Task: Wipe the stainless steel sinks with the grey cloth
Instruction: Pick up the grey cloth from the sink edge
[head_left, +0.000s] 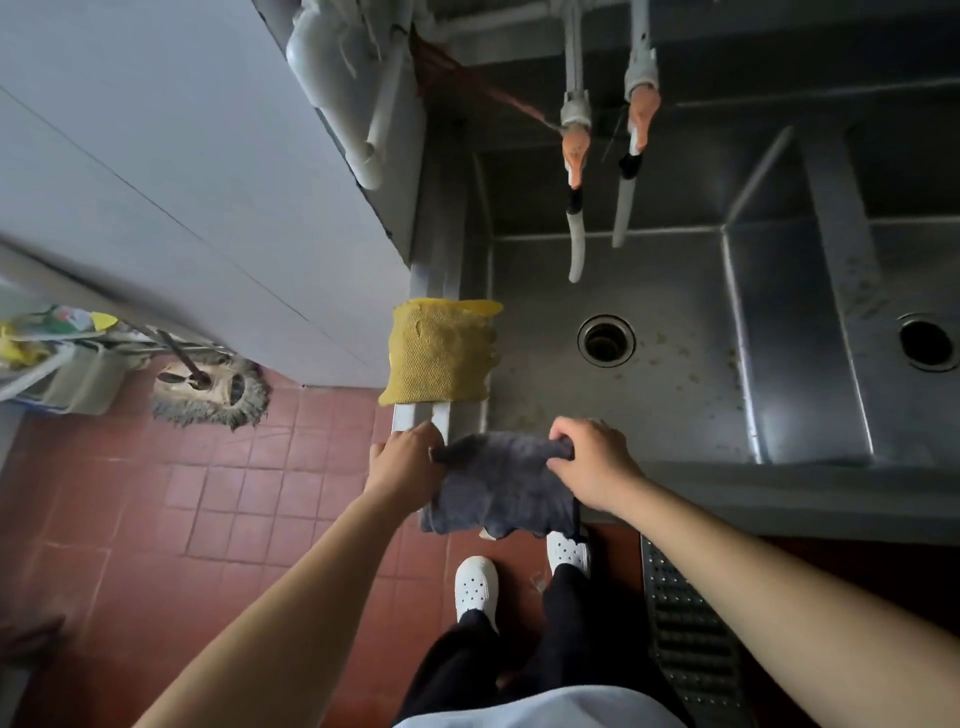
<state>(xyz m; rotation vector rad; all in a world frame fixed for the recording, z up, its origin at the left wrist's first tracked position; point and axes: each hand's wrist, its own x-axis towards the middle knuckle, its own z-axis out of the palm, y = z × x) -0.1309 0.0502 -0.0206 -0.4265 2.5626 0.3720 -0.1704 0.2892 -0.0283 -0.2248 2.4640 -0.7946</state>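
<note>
No legible text, label, brand, number or sign appears in the head view. The colourful packaging (62, 319) on the rack at the far left carries printing, but it is too blurred and too small to read. The steel surfaces of the sink (675, 395) show no readable marking.

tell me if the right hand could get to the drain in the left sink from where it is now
Probably yes. The right hand grips the grey cloth at the sink's front rim, and the basin floor up to the drain looks bare; the hanging hoses sit farther back.
</note>
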